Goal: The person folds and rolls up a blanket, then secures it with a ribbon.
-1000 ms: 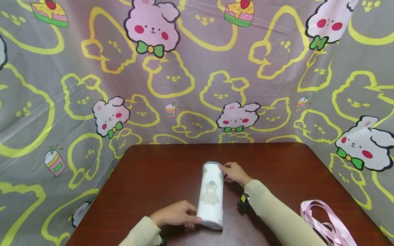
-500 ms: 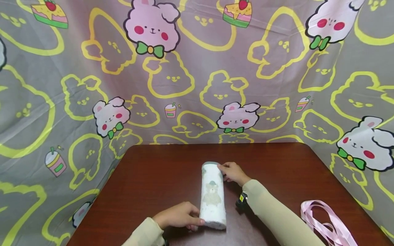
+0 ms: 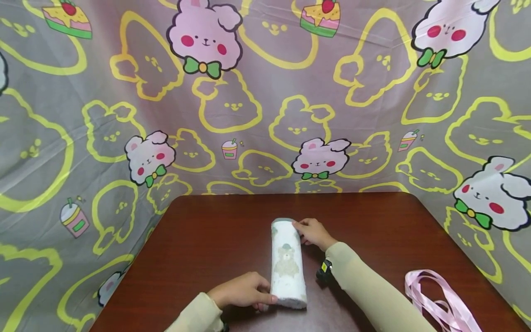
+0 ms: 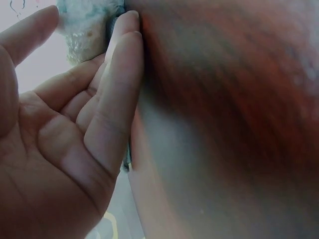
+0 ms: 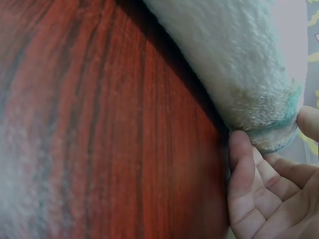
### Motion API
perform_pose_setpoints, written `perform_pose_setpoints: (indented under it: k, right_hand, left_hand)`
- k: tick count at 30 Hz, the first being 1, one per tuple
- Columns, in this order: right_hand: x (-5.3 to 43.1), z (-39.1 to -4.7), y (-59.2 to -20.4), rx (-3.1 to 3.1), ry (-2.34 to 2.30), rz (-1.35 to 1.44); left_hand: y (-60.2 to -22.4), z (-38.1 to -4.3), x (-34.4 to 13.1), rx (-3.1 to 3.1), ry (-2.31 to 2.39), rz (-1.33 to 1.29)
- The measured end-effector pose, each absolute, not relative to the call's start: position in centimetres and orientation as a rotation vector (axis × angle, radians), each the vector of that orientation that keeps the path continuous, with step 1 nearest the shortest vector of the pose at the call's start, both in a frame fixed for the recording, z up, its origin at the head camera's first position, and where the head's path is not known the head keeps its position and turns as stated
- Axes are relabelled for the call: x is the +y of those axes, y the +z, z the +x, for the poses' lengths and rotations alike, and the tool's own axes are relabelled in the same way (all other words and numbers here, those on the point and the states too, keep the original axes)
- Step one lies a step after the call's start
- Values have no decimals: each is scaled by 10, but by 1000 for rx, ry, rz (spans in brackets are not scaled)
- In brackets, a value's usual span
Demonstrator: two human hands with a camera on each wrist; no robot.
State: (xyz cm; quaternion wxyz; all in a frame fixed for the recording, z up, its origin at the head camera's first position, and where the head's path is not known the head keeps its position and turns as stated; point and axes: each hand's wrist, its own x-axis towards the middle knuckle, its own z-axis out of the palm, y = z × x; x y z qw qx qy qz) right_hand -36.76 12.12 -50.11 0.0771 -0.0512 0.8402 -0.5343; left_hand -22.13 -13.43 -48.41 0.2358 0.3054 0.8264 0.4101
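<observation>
A rolled towel (image 3: 287, 263), white and fluffy with a bear print and a grey-green edge, lies lengthwise on the table, its far end tipped slightly left. My left hand (image 3: 244, 291) holds its near left end, thumb on the side and fingers low against it. In the left wrist view, the fingers (image 4: 117, 89) reach the fuzzy end of the roll close to the tabletop. At the far right end, my right hand (image 3: 315, 233) pinches the roll between thumb and fingers. The right wrist view shows those fingers (image 5: 243, 169) tucked against its lower edge.
A looped pink ribbon (image 3: 441, 295) lies at the table's right side, by my right sleeve. The dark red-brown wooden table (image 3: 199, 235) meets a patterned curtain (image 3: 249, 115) at the back and both sides.
The roll's near end has swung a little to the right, and my left hand has moved right with it. My right hand has shifted very slightly left at the far end.
</observation>
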Motion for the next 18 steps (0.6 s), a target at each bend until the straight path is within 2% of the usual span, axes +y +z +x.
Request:
perform_pose_setpoints:
  k: [18]
  right_hand:
    - [122,-368,-501,2503,-1617,-130]
  left_hand:
    - [-484,-222,-134,2292,1137,826]
